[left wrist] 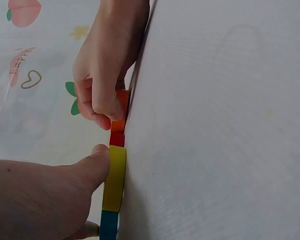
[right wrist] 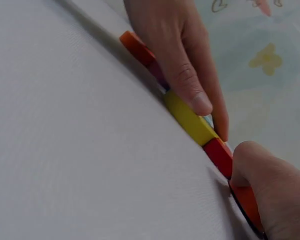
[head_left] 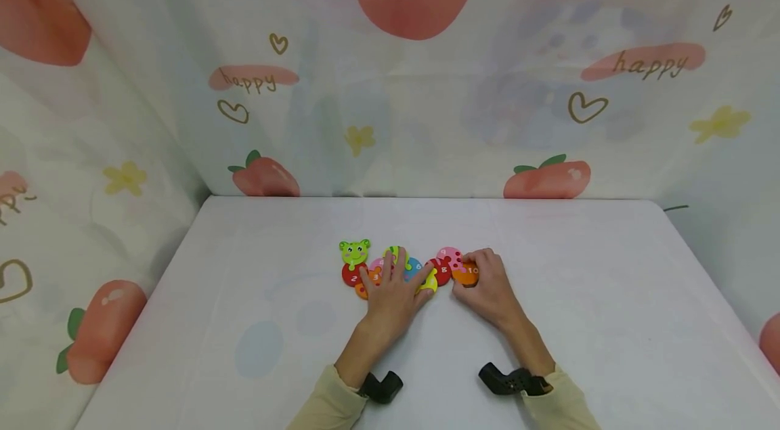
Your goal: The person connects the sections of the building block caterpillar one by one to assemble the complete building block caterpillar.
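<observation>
A colourful wooden caterpillar puzzle lies on the white table, its smiling green head piece (head_left: 354, 252) at the left end above a red piece (head_left: 351, 275). My left hand (head_left: 393, 301) rests over the middle with fingers spread, covering part of several numbered pieces. Its thumb touches the side of a yellow piece (left wrist: 115, 177). At the right end, my right hand (head_left: 492, 291) pinches an orange piece (head_left: 466, 275) between thumb and fingers. That piece adjoins a red piece (right wrist: 219, 156) and a dotted pink piece (head_left: 449, 255). Fingers hide part of the orange piece.
The white table (head_left: 244, 261) extends around the puzzle on all sides. A printed curtain (head_left: 414, 118) with fruit, hearts and lettering hangs behind the table's back edge and along the left side. Black straps with camera mounts (head_left: 382, 388) sit on both wrists.
</observation>
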Demonstrator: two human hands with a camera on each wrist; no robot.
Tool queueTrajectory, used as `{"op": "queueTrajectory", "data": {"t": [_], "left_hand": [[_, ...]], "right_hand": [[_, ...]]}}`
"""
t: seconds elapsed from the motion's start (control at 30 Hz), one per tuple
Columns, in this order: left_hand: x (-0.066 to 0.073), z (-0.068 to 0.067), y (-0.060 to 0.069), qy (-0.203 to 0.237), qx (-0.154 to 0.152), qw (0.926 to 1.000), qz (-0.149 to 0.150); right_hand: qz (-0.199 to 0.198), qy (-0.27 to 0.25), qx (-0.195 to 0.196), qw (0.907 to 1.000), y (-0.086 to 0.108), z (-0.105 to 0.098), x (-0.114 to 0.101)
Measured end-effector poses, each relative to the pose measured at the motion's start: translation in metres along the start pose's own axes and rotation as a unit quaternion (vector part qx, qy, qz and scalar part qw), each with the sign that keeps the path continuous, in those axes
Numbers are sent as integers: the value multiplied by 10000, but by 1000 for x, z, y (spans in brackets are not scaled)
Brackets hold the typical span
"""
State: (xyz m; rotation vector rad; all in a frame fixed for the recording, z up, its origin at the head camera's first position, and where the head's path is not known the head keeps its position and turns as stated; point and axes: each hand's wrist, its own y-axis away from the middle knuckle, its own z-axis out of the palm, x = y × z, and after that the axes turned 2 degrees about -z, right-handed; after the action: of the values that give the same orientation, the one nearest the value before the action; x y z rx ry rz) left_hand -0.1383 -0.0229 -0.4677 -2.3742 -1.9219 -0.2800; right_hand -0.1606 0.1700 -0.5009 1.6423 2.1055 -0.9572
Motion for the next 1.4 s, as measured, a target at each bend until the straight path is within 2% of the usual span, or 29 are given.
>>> {"op": "queueTrajectory", "data": {"t": [0.2,0.3,0.4,0.53,0.63,0.7,0.73,0.8,0.93,1.0,1.1,1.4], "left_hand": [[0,0,-3,-107,-15,9999,-31],[-6,-4,-5,-144,-105,9998,-36],[-25,-18,-8,228,-304,9993,33],[-64,-37,-8,790,-636,9946,198],[-87,-42,-6,1038,-976,9893,305],[-95,-42,-5,1240,-1092,9857,316],[-97,-40,-6,1362,-1091,9842,308],[-98,-34,-8,1516,-872,9840,335],[-94,-26,-10,1516,-429,9870,310],[-93,-26,-9,1473,-325,9881,303],[-91,-27,-9,1437,-282,9889,257],[-88,-22,-15,1148,-606,9915,102]], "right_hand": [[343,122,-195,9991,-1,1,-2],[355,273,-206,9988,-2,1,-3],[374,446,-217,9981,-2,1,-3],[551,512,-170,9970,1,1,-4],[747,511,-115,9958,1,1,-5],[798,539,-46,9953,0,0,-4],[804,545,-3,9953,0,0,-4],[809,562,87,9951,0,-2,-2],[869,572,210,9944,0,-5,2],[902,544,196,9942,0,-5,3],[885,530,193,9945,-1,-5,4],[855,446,407,9945,-3,-2,3]]}}
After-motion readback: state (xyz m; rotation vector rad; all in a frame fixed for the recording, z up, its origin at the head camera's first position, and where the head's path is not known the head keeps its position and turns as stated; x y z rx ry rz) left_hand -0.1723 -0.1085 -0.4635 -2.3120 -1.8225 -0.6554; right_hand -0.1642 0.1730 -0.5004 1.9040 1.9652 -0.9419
